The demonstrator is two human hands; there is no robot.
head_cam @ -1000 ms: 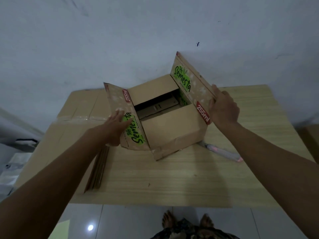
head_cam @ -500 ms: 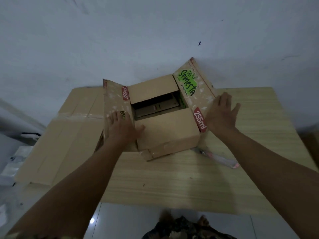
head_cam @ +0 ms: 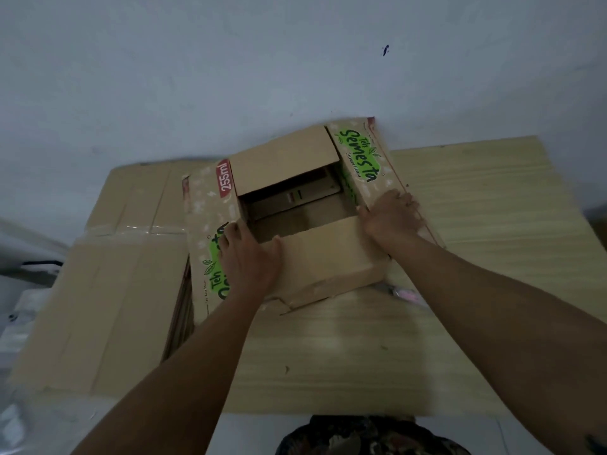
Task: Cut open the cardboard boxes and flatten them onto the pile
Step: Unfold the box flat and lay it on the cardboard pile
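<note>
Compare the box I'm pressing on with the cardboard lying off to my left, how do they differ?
The box still has volume, its flaps spread around an open cavity; the flattened cardboard pile lies flat. The box carries green lettering and a red 255ml label; the pile looks plain brown with clear tape. My hands rest only on the box. Both are brown corrugated cardboard.

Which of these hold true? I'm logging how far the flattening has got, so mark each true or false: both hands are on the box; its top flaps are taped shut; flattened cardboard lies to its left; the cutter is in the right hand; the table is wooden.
1. Both hands are on the box. True: left hand, right hand.
2. Its top flaps are taped shut. False: they are spread open, showing the inside.
3. Flattened cardboard lies to its left. True.
4. The cutter is in the right hand. False: it lies on the table beside the box.
5. The table is wooden. True.
</note>
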